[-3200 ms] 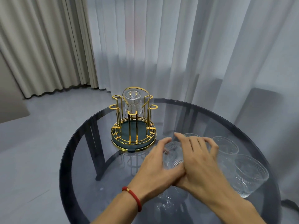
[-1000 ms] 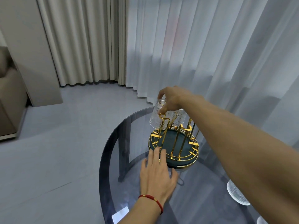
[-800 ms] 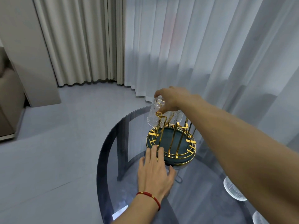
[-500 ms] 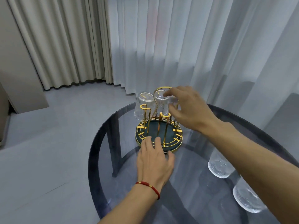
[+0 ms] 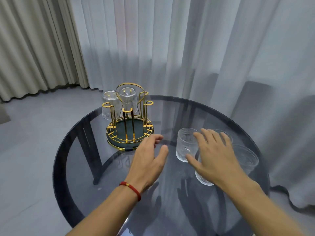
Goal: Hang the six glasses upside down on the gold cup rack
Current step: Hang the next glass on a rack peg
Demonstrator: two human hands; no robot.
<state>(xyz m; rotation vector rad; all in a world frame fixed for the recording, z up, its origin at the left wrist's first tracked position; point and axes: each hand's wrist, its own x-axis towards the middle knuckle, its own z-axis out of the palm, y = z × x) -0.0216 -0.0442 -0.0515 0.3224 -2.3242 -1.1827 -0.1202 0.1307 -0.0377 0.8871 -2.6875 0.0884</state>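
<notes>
Gold rack: 2 glasses hung; hands empty.

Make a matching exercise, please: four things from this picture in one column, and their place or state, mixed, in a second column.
Things:
1. rack
2. left hand
3. right hand
4. bracelet

Places or states:
A. open, over the upright glasses
B. red, on the left wrist
C. holds two glasses upside down
D. open, above the table, near the rack's base

Pairs: 1-C, 2-D, 3-A, 4-B
</notes>
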